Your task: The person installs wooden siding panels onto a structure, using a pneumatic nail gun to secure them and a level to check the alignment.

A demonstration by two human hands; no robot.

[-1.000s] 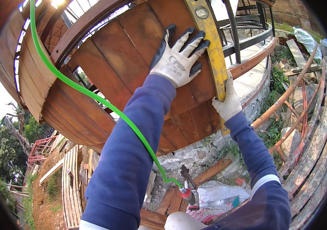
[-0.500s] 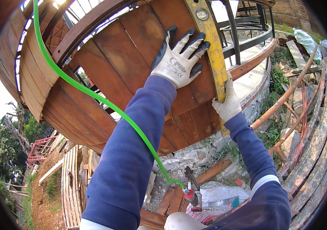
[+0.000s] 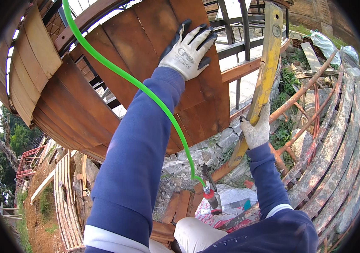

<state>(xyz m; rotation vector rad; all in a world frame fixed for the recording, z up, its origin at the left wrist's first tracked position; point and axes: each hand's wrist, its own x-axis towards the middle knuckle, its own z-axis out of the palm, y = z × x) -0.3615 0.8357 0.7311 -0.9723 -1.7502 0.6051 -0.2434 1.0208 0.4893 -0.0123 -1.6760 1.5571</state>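
My left hand (image 3: pixel 186 54), in a white glove with dark fingertips, lies flat with fingers spread on the brown wooden boards (image 3: pixel 142 52) of a curved railing. My right hand (image 3: pixel 257 131), gloved too, is closed round the lower half of a yellow spirit level (image 3: pixel 267 67). The level stands tilted, top leaning right, apart from the boards' right edge. A bright green air hose (image 3: pixel 119 71) passes in front of the boards and over my left forearm. It runs down to a red-and-grey air tool (image 3: pixel 212 200) beside my knee.
The dark metal railing (image 3: pixel 246 31) continues right of the boards. Loose wood pieces (image 3: pixel 179 206) and a white sack (image 3: pixel 239 198) lie below. Rusty poles (image 3: pixel 304 90) and weathered slats (image 3: pixel 336 139) stand at the right. A dirt slope (image 3: pixel 40 215) falls away at the left.
The spirit level has come away from the boards' right edge, moving right and tilting, with my right hand still round it. My left hand stays pressed on the boards. The view has shifted slightly.
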